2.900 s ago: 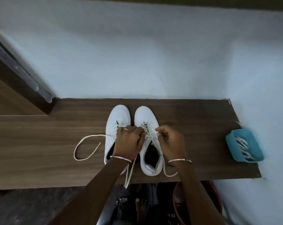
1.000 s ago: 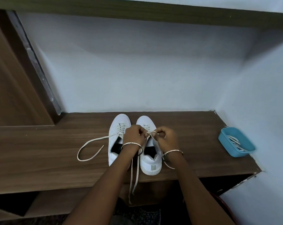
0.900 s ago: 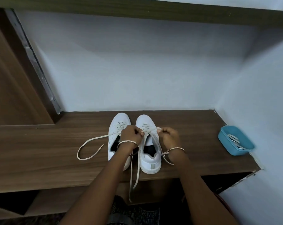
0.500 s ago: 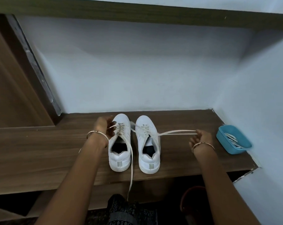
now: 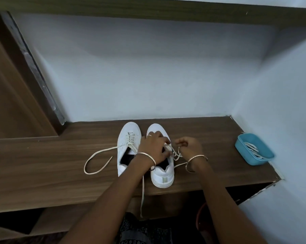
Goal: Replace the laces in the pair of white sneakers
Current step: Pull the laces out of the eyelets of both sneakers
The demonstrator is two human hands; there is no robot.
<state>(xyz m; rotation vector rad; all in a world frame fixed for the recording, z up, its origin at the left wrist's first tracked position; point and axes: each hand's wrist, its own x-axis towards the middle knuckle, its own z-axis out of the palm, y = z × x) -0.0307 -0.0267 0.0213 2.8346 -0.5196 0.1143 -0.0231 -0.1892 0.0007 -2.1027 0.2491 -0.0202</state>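
**Tensioning the right sneaker's lace**

The left sneaker (image 5: 128,148) sits laced, its loose lace (image 5: 96,162) trailing aside. The left hand (image 5: 153,148) bears on the right sneaker (image 5: 162,174), apparently pinching the lacing (image 5: 168,148) for tension. The right hand (image 5: 190,147) pinches the lace end (image 5: 176,154). The blue tray (image 5: 243,140) keeps spare laces within reach.

Your left hand (image 5: 153,148) wears a thin, pale metal ring (image 5: 149,135) on one finger. A slim gold-coloured left bangle (image 5: 147,155) circles that wrist, with a thin dark band (image 5: 153,167) just beside it. Your right hand (image 5: 190,147) has a matching slim right bangle (image 5: 197,157) at its wrist. Both forearms are bare. Nearest you, low in view, dark cloth (image 5: 143,229) with a pale printed pattern covers your lap.
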